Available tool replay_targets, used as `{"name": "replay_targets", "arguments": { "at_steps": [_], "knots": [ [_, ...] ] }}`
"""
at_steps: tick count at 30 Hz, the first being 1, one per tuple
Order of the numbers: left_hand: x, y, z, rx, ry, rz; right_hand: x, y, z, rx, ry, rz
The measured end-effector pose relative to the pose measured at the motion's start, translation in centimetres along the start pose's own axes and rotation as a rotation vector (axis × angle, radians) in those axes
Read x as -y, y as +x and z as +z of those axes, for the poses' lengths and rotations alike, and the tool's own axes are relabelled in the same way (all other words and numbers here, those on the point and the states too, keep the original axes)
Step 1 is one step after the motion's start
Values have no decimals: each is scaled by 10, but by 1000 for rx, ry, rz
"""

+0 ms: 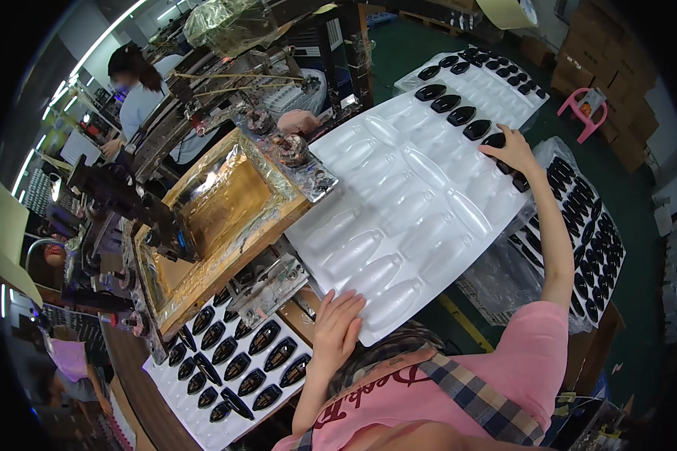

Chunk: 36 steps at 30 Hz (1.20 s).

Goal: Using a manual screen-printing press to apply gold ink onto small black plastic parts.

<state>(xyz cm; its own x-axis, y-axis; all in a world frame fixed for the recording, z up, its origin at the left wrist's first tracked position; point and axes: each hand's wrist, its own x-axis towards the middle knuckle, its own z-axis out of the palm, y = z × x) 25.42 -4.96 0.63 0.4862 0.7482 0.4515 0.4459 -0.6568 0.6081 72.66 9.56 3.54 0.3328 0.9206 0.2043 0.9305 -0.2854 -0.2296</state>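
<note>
A large white moulded plastic tray (421, 248) with long shaped hollows lies slanted in front of me. My left hand (337, 327) rests at its near left corner, fingers stretched out over the edge. At the tray's far right edge, my right hand (513, 152) has its thumb and fingers around a glossy black plastic part (494, 140). Several similar black parts (461, 115) sit in a row of hollows beyond that hand. Another black part (520, 182) shows below my right wrist. Most hollows nearer my left hand hold no parts.
To the left stands a printing machine with a wooden-framed screen (278, 207) over a tray of black parts (237, 366). More filled trays lie at right (579, 233) and far right (496, 71). A pink stool (583, 113) and cardboard boxes (605, 68) stand behind. A person (143, 98) works at far left.
</note>
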Motion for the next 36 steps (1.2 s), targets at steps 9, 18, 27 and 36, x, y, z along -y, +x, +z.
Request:
{"name": "replay_targets", "arguments": {
  "at_steps": [9, 18, 27, 36],
  "knots": [
    [0, 2, 4, -26, -4, -13, 146, -102, -27, 107, 234, -361],
    [-1, 0, 5, -42, -22, -16, 190, -124, -5, -23, -119, -579],
    [1, -3, 7, -67, -24, -31, 172, -72, 6, -104, -16, -449],
    [-1, 0, 8, -76, -76, -42, 35, 91, 37, 104, -82, 32]
  ]
}}
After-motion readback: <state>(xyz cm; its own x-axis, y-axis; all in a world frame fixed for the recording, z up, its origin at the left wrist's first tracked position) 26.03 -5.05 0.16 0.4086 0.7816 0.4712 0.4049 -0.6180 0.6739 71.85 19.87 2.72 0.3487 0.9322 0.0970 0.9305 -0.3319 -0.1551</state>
